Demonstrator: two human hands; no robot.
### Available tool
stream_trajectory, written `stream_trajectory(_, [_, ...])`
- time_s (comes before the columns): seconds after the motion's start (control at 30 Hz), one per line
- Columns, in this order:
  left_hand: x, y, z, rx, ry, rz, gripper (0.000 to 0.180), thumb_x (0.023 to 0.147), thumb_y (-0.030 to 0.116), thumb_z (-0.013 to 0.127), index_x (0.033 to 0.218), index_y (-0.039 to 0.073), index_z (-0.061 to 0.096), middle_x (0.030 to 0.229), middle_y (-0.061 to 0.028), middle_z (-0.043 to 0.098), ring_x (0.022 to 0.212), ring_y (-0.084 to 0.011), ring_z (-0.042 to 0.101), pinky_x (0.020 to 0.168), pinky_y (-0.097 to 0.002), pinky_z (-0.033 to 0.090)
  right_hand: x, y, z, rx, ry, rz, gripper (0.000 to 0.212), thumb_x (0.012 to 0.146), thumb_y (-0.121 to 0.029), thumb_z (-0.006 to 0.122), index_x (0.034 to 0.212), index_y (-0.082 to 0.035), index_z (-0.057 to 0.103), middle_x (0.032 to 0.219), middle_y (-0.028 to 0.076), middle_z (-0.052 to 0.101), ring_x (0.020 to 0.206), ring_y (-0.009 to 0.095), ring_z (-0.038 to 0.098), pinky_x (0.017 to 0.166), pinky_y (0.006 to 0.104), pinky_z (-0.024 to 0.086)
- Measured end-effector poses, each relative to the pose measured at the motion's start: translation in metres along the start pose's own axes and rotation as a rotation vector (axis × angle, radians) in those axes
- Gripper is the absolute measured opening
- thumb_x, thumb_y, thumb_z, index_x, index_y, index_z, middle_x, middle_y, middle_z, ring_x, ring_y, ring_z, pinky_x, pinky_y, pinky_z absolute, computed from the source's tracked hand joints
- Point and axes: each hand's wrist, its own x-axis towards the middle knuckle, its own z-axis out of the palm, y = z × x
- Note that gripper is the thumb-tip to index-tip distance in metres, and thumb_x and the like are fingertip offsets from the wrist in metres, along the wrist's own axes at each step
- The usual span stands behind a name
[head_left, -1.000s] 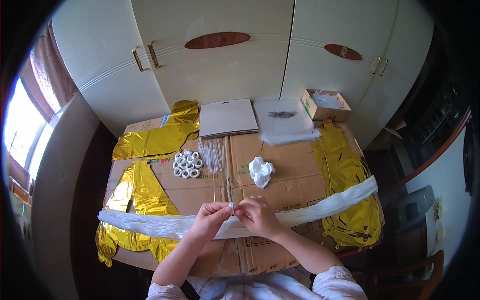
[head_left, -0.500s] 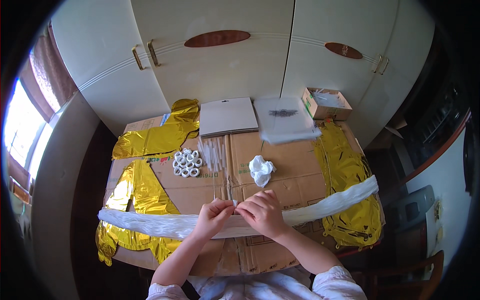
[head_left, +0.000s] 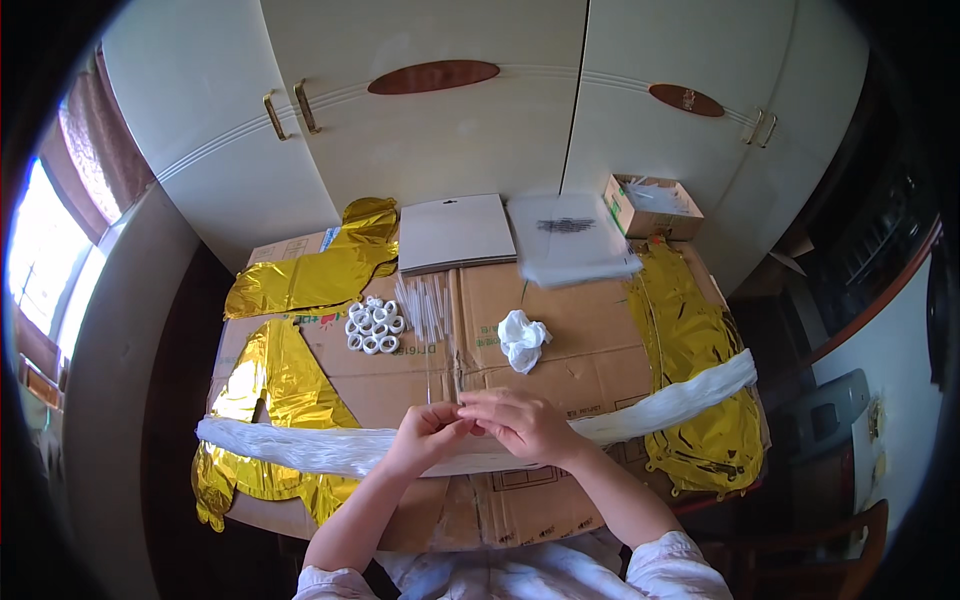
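Observation:
My left hand (head_left: 430, 434) and my right hand (head_left: 520, 422) meet at the middle of the table, fingertips together. Both are closed in a pinch; whatever lies between the fingers is hidden by them. Under and behind the hands runs a long bundle of white strands (head_left: 300, 446), stretched across the table from left to right. Beyond the hands lies a crumpled white wad (head_left: 524, 341), tissue or cloth. Several small white rings (head_left: 375, 326) sit grouped at the left, beside a row of clear thin tubes (head_left: 425, 308).
Flat gold foil pieces lie at the far left (head_left: 305, 280), near left (head_left: 285, 375) and right (head_left: 690, 360). Behind are a grey-white flat stack (head_left: 457, 232), a clear plastic bag with dark thin pieces (head_left: 568, 226) and an open box (head_left: 653, 210). Cardboard (head_left: 590, 365) covers the table; cabinets (head_left: 440, 130) stand behind.
My right hand's fingers have shifted left and down over the left fingertips. A small white piece that showed between the fingertips is now covered. The things on the table have stayed put.

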Motion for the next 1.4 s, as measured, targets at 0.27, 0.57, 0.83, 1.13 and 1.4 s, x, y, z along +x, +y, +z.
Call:
stream_trajectory(0.27, [-0.001,0.004,-0.007,-0.137,-0.138,-0.136,0.019,0.083,0.006,0.059,0.099,-0.003,0.059,0.091,-0.0071,0.065,0.084,-0.0096,0.059,0.077,-0.0215,0.045,-0.005,0.005,-0.006,0.097,-0.205,0.062,0.037,0.075,-0.002,0.061,0.109,-0.017,0.063,0.092,0.004,0.066,0.07,0.019,0.064,0.061,0.0275,0.053])
stream_trajectory(0.57, [-0.003,0.001,-0.012,-0.254,-0.215,-0.152,0.015,0.079,0.004,0.064,0.089,0.001,0.053,0.088,-0.0101,0.065,0.084,-0.0112,0.061,0.069,-0.0206,0.045,-0.008,0.003,0.003,0.119,-0.081,0.044,0.019,0.072,-0.003,0.068,0.09,-0.008,0.068,0.08,0.007,0.067,0.065,0.018,0.064,0.056,0.0264,0.052])
stream_trajectory(0.83, [-0.002,0.01,-0.018,-0.173,-0.141,-0.119,0.012,0.079,0.002,0.062,0.089,-0.001,0.056,0.088,-0.0097,0.065,0.085,-0.0136,0.062,0.078,-0.0233,0.047,-0.002,-0.005,0.01,-0.063,0.005,0.023,0.009,0.072,-0.007,0.069,0.081,-0.006,0.066,0.073,0.005,0.064,0.06,0.019,0.062,0.052,0.0278,0.049])
stream_trajectory(1.13, [-0.003,0.01,-0.035,-0.28,-0.072,0.007,0.012,0.079,0.003,0.063,0.09,0.0,0.06,0.087,-0.008,0.065,0.084,-0.0125,0.062,0.078,-0.0237,0.048,0.022,-0.016,0.023,-0.138,0.022,0.015,0.013,0.076,-0.006,0.063,0.089,-0.006,0.063,0.08,0.006,0.063,0.067,0.022,0.063,0.056,0.0308,0.052])
stream_trajectory(1.4, [0.0,0.005,-0.049,-0.489,-0.005,0.074,0.018,0.079,-0.001,0.06,0.095,0.004,0.052,0.086,-0.0053,0.059,0.082,-0.0132,0.06,0.067,-0.0232,0.047,0.046,-0.017,0.041,-0.22,0.023,-0.039,0.014,0.078,-0.007,0.06,0.092,-0.005,0.059,0.081,0.007,0.063,0.07,0.024,0.063,0.058,0.0325,0.052])
